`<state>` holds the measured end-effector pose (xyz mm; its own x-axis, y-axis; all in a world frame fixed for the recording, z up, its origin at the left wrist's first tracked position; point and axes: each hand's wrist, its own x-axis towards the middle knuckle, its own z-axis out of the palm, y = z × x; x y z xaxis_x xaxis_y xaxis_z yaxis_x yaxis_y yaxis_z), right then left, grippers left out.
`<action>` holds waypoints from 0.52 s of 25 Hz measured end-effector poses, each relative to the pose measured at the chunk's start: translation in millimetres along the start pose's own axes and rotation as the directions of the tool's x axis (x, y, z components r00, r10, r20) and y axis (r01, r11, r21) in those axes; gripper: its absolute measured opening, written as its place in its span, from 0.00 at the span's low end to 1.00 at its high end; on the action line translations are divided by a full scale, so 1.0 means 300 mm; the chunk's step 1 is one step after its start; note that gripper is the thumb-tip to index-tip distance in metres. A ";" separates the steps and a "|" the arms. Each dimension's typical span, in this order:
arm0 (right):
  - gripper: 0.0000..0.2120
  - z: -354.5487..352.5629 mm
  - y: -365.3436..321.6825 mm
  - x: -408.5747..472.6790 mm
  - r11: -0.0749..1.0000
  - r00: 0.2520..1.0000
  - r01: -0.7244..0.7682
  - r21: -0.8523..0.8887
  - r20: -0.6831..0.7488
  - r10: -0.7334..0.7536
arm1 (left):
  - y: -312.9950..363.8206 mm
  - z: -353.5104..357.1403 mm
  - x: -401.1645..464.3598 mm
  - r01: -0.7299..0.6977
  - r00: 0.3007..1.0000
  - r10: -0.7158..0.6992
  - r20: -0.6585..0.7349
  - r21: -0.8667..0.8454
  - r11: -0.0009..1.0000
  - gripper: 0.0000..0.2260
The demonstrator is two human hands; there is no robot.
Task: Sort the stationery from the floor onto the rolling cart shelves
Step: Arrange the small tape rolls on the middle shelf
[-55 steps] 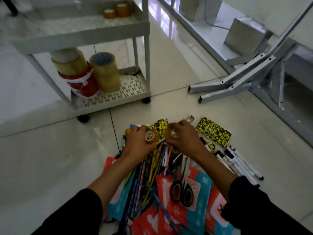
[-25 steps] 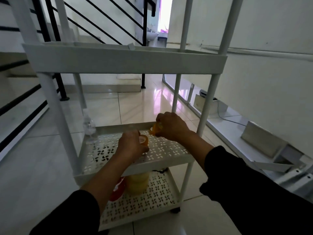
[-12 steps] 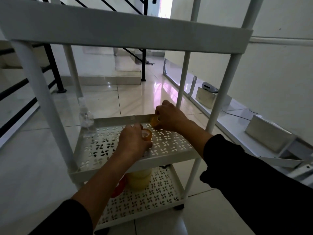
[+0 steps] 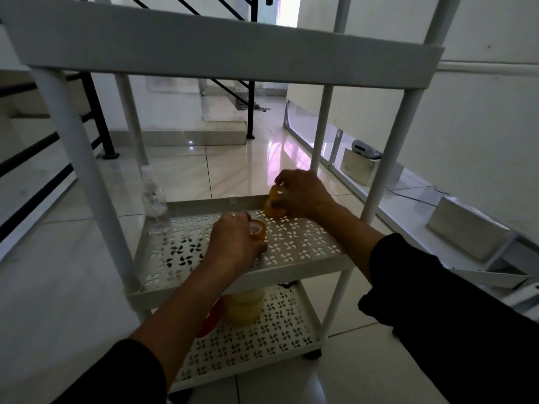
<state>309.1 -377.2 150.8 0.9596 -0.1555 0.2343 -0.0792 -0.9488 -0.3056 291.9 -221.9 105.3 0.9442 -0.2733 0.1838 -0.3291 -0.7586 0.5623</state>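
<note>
A white rolling cart stands in front of me, its perforated middle shelf at the centre of the view. My left hand is shut on a small amber tape roll held just above that shelf. Farther back, near the shelf's far rim, my right hand grips another small orange tape roll, which sits on top of a further orange roll on the shelf. The stationery pile on the floor is out of view.
Large yellowish tape rolls and a red one stand on the bottom shelf. A clear bottle sits at the middle shelf's far left corner. The cart's top shelf hangs overhead. Metal boxes line the right wall; stairs rise left.
I turned from the stationery pile on the floor to the cart with a small tape roll in each hand. Both hands have reached in over the middle shelf and lowered toward it.
</note>
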 end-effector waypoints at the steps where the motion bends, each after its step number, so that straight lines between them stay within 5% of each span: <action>1: 0.25 -0.019 0.007 -0.004 0.995 0.999 -0.030 0.099 -0.023 0.032 | -0.001 -0.001 0.002 0.000 1.000 0.000 0.002 -0.003 1.000 0.29; 4: 0.24 -0.051 0.037 -0.043 0.983 0.990 -0.090 0.161 -0.090 0.106 | -0.001 -0.004 0.005 0.007 1.000 -0.007 0.009 -0.012 1.000 0.28; 13: 0.25 -0.003 0.043 -0.194 0.969 0.997 -0.071 -0.235 -0.021 0.068 | 0.050 0.003 0.034 0.004 0.996 -0.006 0.087 0.024 1.000 0.29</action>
<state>252.1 -380.5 134.0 0.9461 -0.2252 0.2327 -0.2082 -0.9734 -0.0958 296.6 -236.7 114.7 0.9413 -0.3193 0.1097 -0.3257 -0.7738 0.5433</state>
